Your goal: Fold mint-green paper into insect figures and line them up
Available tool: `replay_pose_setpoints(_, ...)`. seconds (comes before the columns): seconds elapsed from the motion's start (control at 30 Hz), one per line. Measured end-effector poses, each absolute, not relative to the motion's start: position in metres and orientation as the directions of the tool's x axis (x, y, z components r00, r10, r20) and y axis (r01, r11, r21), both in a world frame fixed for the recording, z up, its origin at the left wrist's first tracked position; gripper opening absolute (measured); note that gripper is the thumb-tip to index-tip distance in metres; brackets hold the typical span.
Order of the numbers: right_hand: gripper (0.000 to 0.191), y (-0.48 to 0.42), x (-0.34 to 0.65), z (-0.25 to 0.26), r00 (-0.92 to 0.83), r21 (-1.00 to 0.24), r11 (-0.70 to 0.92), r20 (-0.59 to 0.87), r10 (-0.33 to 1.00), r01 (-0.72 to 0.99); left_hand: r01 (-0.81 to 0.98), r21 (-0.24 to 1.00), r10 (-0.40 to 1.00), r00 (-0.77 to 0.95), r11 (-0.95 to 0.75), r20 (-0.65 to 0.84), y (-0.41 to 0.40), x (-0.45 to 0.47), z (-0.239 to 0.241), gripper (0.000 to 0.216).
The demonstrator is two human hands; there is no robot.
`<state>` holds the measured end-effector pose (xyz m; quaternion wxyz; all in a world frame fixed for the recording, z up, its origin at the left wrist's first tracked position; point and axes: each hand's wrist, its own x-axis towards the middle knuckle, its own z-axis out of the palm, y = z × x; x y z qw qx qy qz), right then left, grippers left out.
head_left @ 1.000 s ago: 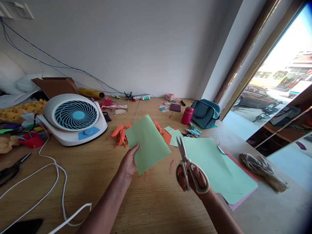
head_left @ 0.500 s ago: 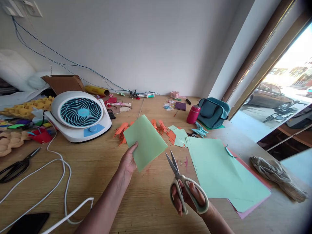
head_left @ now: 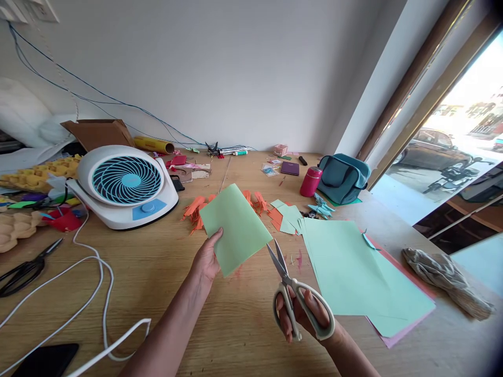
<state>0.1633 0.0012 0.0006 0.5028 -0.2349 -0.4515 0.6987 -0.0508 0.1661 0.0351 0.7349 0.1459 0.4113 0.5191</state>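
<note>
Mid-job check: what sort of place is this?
Likely a home paper-craft workspace: a wooden table strewn with coloured paper sheets and orange folded pieces, scissors in the right hand, a green sheet in the left hand.

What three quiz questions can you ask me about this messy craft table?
1. True or false: the right hand holds scissors with the blades open.
2. What does the left hand hold? A green paper; B a spoon; C a ball.
3. Fill in: a red ____ stands beside the blue bag.
Key: 1 true; 2 A; 3 bottle.
</note>
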Motion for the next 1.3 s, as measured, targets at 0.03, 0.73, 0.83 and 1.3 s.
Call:
replay_pose_setpoints(0.03,0.063,0.001,0.164,0.000,-0.381,-0.868,-0.084,0.126,0.916,-0.489,-0.639,0.644,0.883,0.125,0.420,-0.451,0.166,-0.051,0.035,0.026)
replay_pose_setpoints(0.73,0.058,0.001,0.163,0.000,-0.269,-0.861,-0.029,0.126,0.955,-0.508,-0.492,0.776,0.919,0.235,0.394,-0.318,0.163,-0.052,0.032,0.039)
replay_pose_setpoints(0.83,0.058,-0.002,0.162,0.001,-0.240,-0.859,-0.018,0.122,0.963,-0.512,-0.462,0.792,0.913,0.281,0.400,-0.297,0.163,-0.055,0.029,0.039)
replay_pose_setpoints(1.3,0.059,-0.040,0.145,0.024,-0.122,-0.833,0.044,0.132,0.984,-0.551,-0.425,0.757,0.831,0.484,0.496,-0.273,0.121,-0.060,0.043,0.056)
